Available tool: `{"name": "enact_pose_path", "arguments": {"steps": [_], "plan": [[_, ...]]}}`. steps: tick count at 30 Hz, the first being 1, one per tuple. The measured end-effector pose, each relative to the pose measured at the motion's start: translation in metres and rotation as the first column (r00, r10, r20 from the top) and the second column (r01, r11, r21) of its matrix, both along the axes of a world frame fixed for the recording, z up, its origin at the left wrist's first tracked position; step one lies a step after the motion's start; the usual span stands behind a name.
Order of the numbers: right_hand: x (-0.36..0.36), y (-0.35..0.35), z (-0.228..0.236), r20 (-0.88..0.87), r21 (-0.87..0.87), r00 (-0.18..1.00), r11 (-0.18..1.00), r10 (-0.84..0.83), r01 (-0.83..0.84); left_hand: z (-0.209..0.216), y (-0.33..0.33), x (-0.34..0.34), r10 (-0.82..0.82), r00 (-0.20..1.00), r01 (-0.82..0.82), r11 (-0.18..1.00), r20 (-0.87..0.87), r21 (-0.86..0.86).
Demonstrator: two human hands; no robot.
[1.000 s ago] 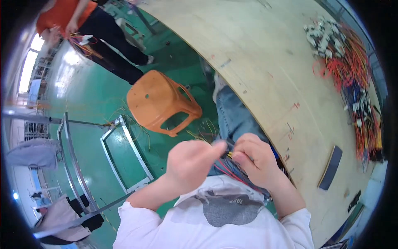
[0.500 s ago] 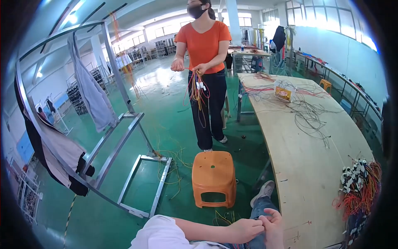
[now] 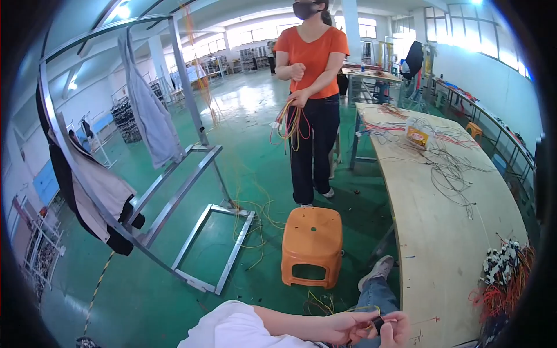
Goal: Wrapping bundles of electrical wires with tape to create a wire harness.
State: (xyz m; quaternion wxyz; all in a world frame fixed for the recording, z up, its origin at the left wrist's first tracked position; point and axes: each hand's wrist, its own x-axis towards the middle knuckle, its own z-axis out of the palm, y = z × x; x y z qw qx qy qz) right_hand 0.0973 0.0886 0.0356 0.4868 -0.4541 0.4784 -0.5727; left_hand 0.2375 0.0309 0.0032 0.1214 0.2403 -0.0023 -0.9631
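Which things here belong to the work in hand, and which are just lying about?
In the work: left hand, right hand, small black piece between them; probably wire bundle with white connectors.

Lying about, apparently: orange stool, hanging grey garment, container.

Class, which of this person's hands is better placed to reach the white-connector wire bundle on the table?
Probably the right hand: it is nearer the table and the wire bundle than the left hand.

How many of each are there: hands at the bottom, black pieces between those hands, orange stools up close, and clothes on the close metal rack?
Hands: 2 (left hand, right hand)
Black piece: 1
Close orange stool: 1
Clothes on the metal rack: 2 (grey garment, beige-and-black garment)
Total: 6
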Motion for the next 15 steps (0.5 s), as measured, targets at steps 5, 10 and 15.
{"name": "enact_pose_path", "arguments": {"steps": [5, 10, 15], "plan": [[0.009, 0.015, -0.014, -0.093, 0.071, 0.994, 0.995, -0.057, 0.064, -0.005, 0.002, 0.0, 0.067, 0.98, 0.029, 0.881, 0.186, -0.471], [0.01, 0.012, -0.02, -0.336, 0.164, 0.931, 0.982, 0.143, -0.092, -0.004, 0.01, 0.01, 0.382, 0.91, 0.088, 0.2, 0.16, -0.976], [0.0, 0.006, -0.029, -0.557, 0.175, 0.791, 0.967, 0.253, -0.187, -0.002, 0.017, 0.018, 0.573, 0.818, 0.325, -0.387, 0.052, -0.863]]}}
